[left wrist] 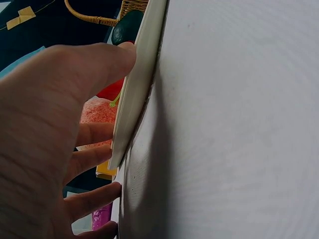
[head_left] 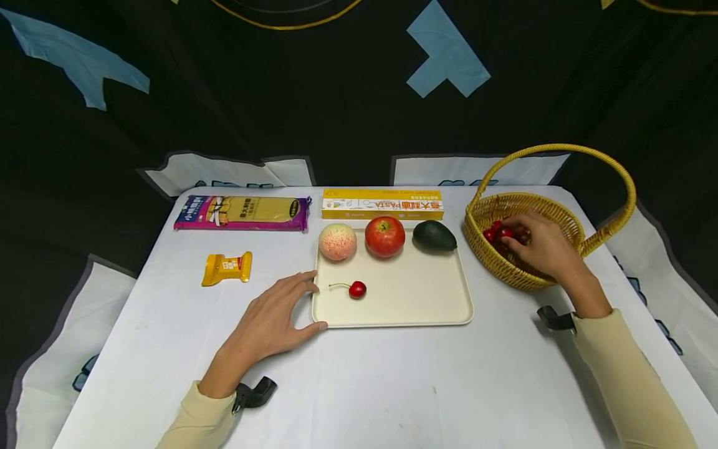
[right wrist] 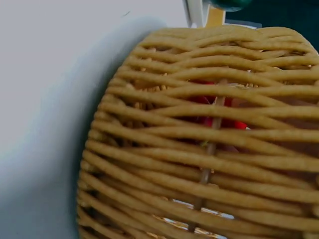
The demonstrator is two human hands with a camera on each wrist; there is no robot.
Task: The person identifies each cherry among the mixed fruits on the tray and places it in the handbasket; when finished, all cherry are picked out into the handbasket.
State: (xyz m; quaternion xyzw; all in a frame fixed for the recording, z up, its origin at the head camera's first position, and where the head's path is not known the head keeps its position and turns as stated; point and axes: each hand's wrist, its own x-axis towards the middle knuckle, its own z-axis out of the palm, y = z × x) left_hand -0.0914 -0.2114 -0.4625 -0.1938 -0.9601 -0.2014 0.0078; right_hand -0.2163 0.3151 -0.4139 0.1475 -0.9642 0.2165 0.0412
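Observation:
My left hand point(head_left: 275, 321) is spread at the left edge of a cream tray point(head_left: 415, 299), thumb and fingertips right at the rim. A single cherry point(head_left: 357, 290) with its stem lies on the tray. Behind it sit a peach point(head_left: 338, 242), a red apple point(head_left: 384, 237) and an avocado point(head_left: 434, 236). My right hand point(head_left: 541, 243) reaches into a yellow wicker basket point(head_left: 493, 265), thumb and fingers pinching a cherry point(head_left: 507, 233). More red cherries point(head_left: 489, 235) show beside those fingers. In the right wrist view, the basket's woven wall point(right wrist: 199, 149) hides most of the hand.
A yellow pasta box point(head_left: 382, 204) lies behind the tray. To the left are a purple noodle packet point(head_left: 244, 212) and a small orange snack packet point(head_left: 227, 268). The basket's tall handle point(head_left: 561, 148) arches above the right hand. Dark cloth hangs behind the white table point(head_left: 392, 386).

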